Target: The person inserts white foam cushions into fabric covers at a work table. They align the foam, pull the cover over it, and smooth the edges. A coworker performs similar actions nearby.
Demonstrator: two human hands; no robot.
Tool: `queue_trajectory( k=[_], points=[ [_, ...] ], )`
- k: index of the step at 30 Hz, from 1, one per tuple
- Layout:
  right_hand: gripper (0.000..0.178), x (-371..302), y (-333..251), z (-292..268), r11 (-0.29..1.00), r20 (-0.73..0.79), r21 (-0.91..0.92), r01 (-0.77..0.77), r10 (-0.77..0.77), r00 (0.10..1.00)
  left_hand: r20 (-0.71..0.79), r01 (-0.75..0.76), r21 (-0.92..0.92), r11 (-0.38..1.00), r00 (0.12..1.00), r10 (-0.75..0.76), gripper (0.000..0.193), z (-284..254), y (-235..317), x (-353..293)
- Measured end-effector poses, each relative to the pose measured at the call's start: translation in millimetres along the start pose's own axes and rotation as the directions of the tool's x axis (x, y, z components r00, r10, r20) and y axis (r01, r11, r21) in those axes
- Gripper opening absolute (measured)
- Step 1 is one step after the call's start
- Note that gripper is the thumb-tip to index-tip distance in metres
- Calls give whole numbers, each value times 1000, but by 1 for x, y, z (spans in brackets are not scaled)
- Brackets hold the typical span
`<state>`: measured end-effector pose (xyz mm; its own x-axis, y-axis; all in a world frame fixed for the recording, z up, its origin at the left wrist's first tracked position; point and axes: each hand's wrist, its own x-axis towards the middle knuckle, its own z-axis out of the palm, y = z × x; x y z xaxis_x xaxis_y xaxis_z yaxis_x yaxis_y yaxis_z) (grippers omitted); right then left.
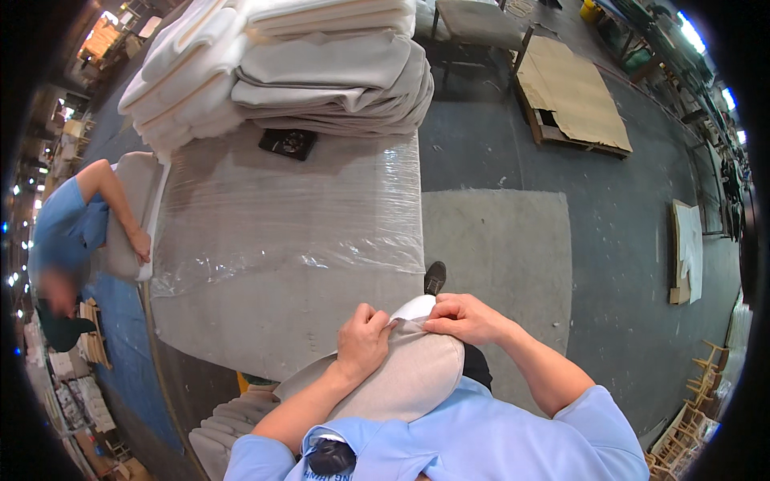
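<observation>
A beige cushion cover (417,373) rests against my body, with the white padding (417,308) showing at its far end. My left hand (365,338) is closed in a pinch on the cover's edge, on the left of the opening. On the other side, my right hand (467,317) pinches the same edge between thumb and fingers. Both hands are close together, just off the near edge of the table (265,313). How far the padding reaches inside the cover is hidden by the fabric.
Clear plastic sheet (289,208) covers part of the table. Folded grey fabric (337,76), white padding sheets (188,80) and a small black device (289,143) lie at its far end. At left, a co-worker (72,216) holds another cushion (132,212). Several cushions (228,429) are stacked near my left elbow.
</observation>
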<state>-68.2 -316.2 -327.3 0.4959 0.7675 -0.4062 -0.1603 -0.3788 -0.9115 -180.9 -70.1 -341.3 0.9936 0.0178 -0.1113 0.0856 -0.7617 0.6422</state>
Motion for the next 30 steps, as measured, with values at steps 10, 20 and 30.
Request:
queue_trajectory(
  k=[10, 20, 30],
  points=[
    [26, -23, -11, 1, 1000, -24, 3, 30, -30, 999, 262, 199, -327, 924, 958, -114, 16, -9, 7, -6],
    [25, -20, -28, -5, 978, 28, -157, -135, 141, 990, 528, 462, -402, 790, 822, -213, 26, -9, 17, 8],
    [26, -35, -12, 3, 995, 88, -63, 76, -70, 994, 19, -43, -222, 974, 999, 48, 21, 1, 32, -19]
  ],
)
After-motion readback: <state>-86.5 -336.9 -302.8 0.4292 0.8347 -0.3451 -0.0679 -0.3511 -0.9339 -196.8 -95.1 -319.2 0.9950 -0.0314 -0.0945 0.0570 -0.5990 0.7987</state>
